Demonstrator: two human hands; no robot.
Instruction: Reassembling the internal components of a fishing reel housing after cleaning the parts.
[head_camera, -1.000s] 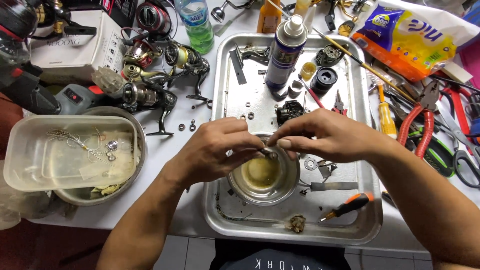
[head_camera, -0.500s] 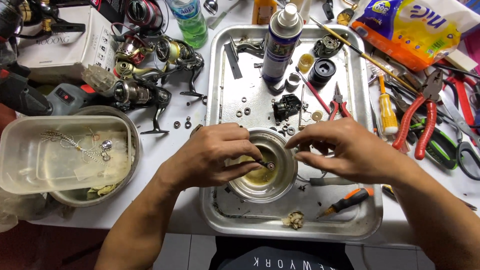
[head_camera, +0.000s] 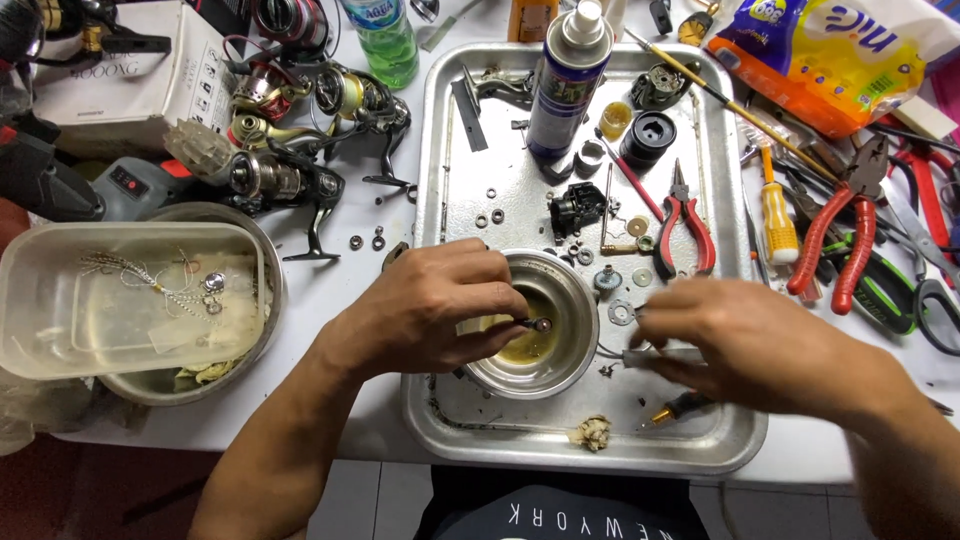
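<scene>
1. The left hand (head_camera: 430, 315), at centre frame, pinches a small dark metal pin-like part with a round ring end (head_camera: 537, 324) between thumb and fingertips. The hand is narrowed onto it, and the part sits just over the bowl's middle.
2. The part's long axis runs roughly left to right, ring end pointing toward the right hand (head_camera: 745, 345). The left hand is the nearer one, being in contact; the right hand lies to the right of the bowl, apart from the part.
3. The right hand is motion-blurred, curled low over the tray. It appears closed round a slim grey tool (head_camera: 650, 357) whose tip points left toward the bowl; grip detail cannot be told for certain.
4. Container A: round stainless steel bowl (head_camera: 575, 290), centre of frame, holds a shallow pool of yellowish liquid (head_camera: 530, 342). The part is directly above it.
5. Container B: rectangular steel tray (head_camera: 440, 160) on the white tabletop (head_camera: 330, 290) carries the bowl, a tall blue-and-white spray can (head_camera: 568, 85), red-handled needle-nose pliers (head_camera: 685, 220), scattered washers, a black housing piece and a screwdriver near the lower edge.
6. Container C: translucent plastic tub (head_camera: 60, 300), left of frame, nested in a metal bowl, holds a few small metal bits.
7. Upper left: several fishing reels (head_camera: 290, 180).
</scene>
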